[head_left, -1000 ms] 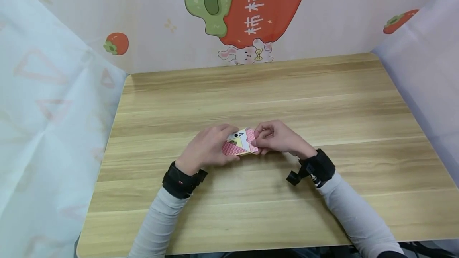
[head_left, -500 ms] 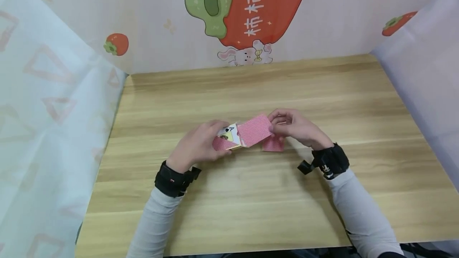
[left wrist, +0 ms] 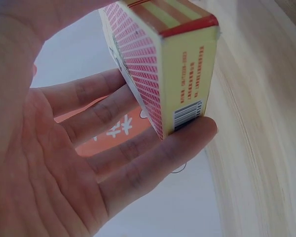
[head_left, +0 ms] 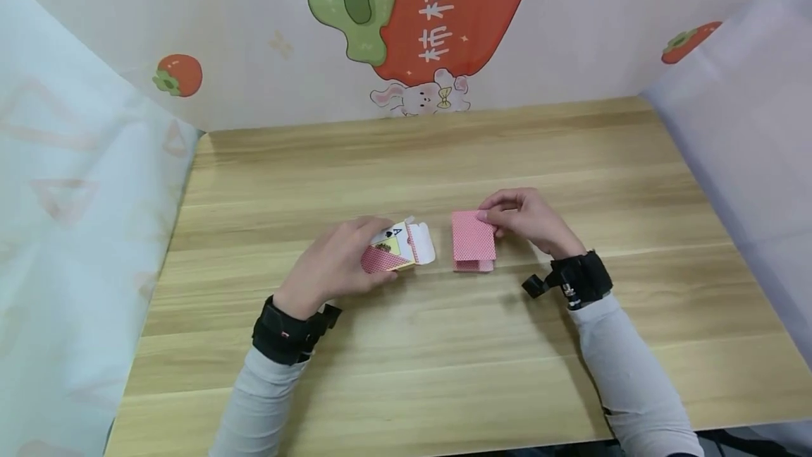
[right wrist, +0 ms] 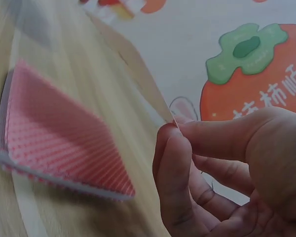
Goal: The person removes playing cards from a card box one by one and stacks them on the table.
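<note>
My left hand (head_left: 333, 259) grips a playing card box (head_left: 383, 259) with a red-patterned front, an ace of spades design and a white flap open at its right end. In the left wrist view, the box's yellow side (left wrist: 187, 74) with a barcode rests against a finger (left wrist: 153, 165). My right hand (head_left: 533, 221) pinches a red-backed playing card (head_left: 472, 233) by its right edge, between thumb and finger. Below it, a small stack of red-backed cards (right wrist: 64, 138) lies on the table, partly covered in the head view. Whether more cards are inside the box cannot be seen.
The wooden table (head_left: 406, 372) spreads around both hands. A pale backdrop (head_left: 254, 34) with persimmon and rabbit drawings stands behind it, and light cloth (head_left: 57, 266) hangs at the left side. Black camera straps (head_left: 292, 330) circle the wrists.
My right hand has drawn a card out of the box and moved right with it, over the stack. The left hand with the box has shifted left, exposing the white flap.
</note>
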A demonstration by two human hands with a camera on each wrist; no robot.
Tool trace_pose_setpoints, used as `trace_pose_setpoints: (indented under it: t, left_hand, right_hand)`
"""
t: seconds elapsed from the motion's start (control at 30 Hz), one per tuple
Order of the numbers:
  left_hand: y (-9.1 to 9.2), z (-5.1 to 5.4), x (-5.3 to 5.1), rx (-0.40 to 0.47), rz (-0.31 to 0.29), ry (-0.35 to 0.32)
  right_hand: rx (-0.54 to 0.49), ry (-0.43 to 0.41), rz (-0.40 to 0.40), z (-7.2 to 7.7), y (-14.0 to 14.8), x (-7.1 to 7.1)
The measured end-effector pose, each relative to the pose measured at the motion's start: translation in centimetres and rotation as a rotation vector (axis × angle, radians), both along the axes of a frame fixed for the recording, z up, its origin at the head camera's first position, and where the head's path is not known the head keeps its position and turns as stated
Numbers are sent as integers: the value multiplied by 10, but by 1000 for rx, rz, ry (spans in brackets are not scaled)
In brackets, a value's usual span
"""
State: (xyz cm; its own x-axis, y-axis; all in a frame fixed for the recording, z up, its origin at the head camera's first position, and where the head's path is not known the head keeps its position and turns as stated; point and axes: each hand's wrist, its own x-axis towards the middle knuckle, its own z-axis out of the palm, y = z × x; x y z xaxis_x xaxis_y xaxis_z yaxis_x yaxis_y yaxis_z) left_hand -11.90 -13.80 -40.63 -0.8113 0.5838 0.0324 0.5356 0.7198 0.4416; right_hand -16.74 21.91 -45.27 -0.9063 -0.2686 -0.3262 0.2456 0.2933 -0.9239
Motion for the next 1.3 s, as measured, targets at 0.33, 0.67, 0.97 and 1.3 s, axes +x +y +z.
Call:
trace_pose_setpoints:
  t: [0.33,0.67,0.97,1.3]
  left_hand:
    - [-1,5,0,-1,-4,3]
    - [-1,3,1,-3,16,-21]
    - [0,4,-4,3,-2,17]
    - [-1,5,-1,-14,7,11]
  right_hand:
    - [185,37,26,-2,-4,0]
    - [276,98,43,-7,-10,1]
    - [361,144,54,-2,-12,-3]
    - [458,237,58,-3,-16,3]
